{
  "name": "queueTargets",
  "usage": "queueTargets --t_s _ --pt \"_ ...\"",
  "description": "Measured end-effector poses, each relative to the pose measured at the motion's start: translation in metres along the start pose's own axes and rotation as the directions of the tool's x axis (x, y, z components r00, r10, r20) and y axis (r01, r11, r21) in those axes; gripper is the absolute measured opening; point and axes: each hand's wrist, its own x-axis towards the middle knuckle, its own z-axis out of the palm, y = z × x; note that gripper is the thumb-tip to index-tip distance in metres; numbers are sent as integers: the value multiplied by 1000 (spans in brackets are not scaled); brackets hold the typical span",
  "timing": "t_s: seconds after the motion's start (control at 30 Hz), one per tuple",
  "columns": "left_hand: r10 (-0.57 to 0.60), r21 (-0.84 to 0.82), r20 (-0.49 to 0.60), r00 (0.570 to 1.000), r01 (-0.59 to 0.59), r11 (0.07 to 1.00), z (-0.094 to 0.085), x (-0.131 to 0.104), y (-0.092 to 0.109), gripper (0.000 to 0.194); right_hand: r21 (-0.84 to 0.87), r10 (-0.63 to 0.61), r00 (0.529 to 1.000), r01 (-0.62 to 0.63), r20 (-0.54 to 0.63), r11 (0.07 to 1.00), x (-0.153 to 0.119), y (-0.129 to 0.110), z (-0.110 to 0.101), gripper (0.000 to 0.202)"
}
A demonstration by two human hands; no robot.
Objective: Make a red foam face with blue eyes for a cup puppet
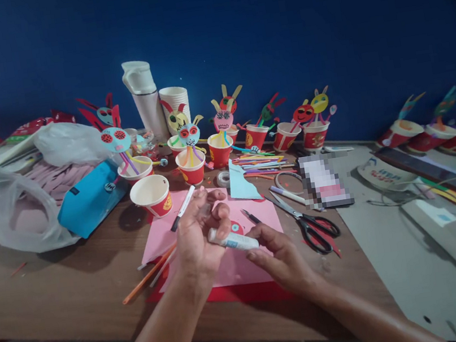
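Note:
A small white tube [238, 241] lies between my two hands, above pink paper [221, 272] on a brown table. My left hand [202, 229], palm turned up with curled fingers, holds the tube's left end. The thumb and fingers of my right hand [281, 257] pinch its right end. A round red and blue paper piece [236, 228] shows just behind the tube, partly hidden. A black-and-white marker [183, 208] rests on the paper beyond my left hand. Black-handled scissors [311, 224] lie open to the right of my right hand.
Red paper cups with paper-faced figures [190, 165] stand along the back. A plain cup [151, 196], a blue pouch [93, 200] and a plastic bag [17, 225] are at left. Colored sticks [263, 161], torn blue paper [242, 183] and a phone [326, 179] lie beyond and right.

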Motion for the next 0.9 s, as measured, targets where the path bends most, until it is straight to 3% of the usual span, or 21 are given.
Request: queueTargets --t_s 0.1,0.2,0.33,0.53,0.63,0.77,0.9 --pt "4 17 4 1000 -4 1000 1 0 -1 12 27 4 1000 -3 -28 1000 -1 -2 -2 24" --pt "5 28 16 1000 -5 1000 2 -1 -2 12 212 53 992 -76 113 974 1 -6 -6 36" --pt "-13 25 13 1000 13 1000 2 0 -3 13 199 121 962 -172 246 965 2 -9 -9 50" --pt "3 -2 -16 1000 -3 1000 -2 1 -1 11 214 80 991 -101 106 971 4 -3 -4 25" --pt "5 7 -15 1000 -5 1000 -2 0 -2 11 265 99 982 -139 158 954 4 0 -4 29" --pt "9 30 0 1000 -9 1000 -3 -1 -3 10 221 155 951 -218 269 951 4 -2 -7 50" --pt "31 37 -2 1000 -31 999 -5 0 -2 8 136 114 976 -140 183 981 4 -6 -6 33"
